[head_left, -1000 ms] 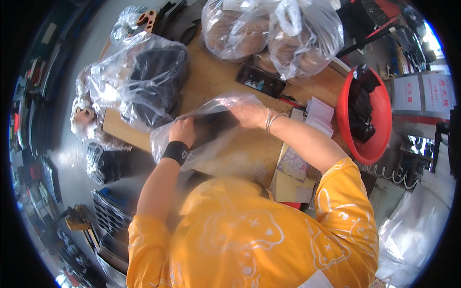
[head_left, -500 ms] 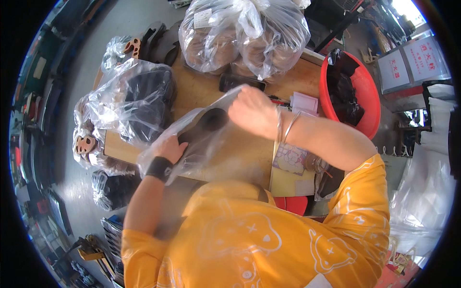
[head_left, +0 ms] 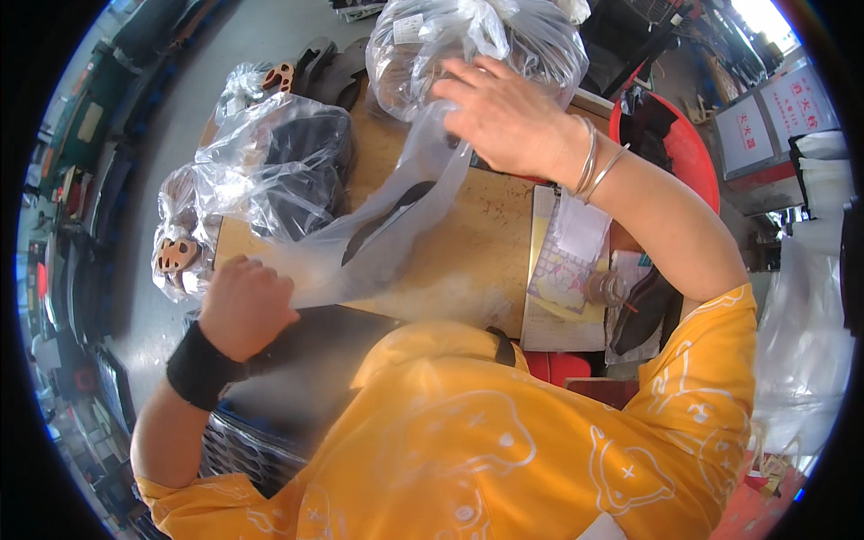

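Observation:
A clear plastic bag (head_left: pixel 423 148) stretches slantwise over the wooden table. Inside it lies a dark, flat, curved piece (head_left: pixel 389 223), maybe a shoe sole. My right hand (head_left: pixel 513 117) is at the bag's far end, some fingers spread; the bag's edge runs under the fingers nearest it, apparently pinched there. My left hand (head_left: pixel 245 308), with a black wristband, is closed like a fist at the bag's near left end, past the table's front edge. Its fingertips are hidden, though the plastic runs up to it.
Filled clear bags stand at the table's left (head_left: pixel 288 166) and far side (head_left: pixel 486 54). A red tub (head_left: pixel 697 157) lined with black plastic is at the right. Papers (head_left: pixel 567 261) and a tape roll (head_left: pixel 608 289) lie on the right side of the wooden table (head_left: pixel 468 270).
My left hand has come off the dark piece and moved left and nearer, closing. My right hand has moved farther away and right, some fingers spreading. The bag is drawn out longer.

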Motion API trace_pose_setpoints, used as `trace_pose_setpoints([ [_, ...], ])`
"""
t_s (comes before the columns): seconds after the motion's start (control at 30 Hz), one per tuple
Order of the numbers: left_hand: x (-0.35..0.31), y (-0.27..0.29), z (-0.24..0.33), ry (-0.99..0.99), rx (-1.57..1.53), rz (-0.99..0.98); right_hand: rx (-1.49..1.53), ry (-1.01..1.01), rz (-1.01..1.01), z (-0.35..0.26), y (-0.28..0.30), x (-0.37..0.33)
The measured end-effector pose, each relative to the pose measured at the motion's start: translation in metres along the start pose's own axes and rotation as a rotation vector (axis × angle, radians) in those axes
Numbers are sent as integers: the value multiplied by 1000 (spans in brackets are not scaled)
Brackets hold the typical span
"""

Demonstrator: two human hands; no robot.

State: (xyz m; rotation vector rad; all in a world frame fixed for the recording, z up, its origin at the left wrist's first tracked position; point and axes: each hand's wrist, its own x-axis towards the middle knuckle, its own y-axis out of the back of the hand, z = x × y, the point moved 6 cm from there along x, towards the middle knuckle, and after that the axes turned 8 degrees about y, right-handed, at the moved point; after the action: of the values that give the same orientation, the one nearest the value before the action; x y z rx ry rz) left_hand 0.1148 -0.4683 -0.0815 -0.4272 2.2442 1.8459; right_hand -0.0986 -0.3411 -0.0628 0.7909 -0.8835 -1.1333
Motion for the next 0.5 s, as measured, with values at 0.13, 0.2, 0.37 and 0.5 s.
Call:
trace_pose_setpoints([
  [0.13,-1,24,1,-162,63,210,353,-141,-122,10,-11,-13],
  [0.2,-5,28,-4,-180,-36,370,502,-202,-32,12,-9,-20],
  [0.37,17,-1,-6,66,-850,425,749,-277,259,-1,-4,-18],
  [0.5,75,-29,35,62,-1780,592,937,-314,364,-26,-7,15],
])
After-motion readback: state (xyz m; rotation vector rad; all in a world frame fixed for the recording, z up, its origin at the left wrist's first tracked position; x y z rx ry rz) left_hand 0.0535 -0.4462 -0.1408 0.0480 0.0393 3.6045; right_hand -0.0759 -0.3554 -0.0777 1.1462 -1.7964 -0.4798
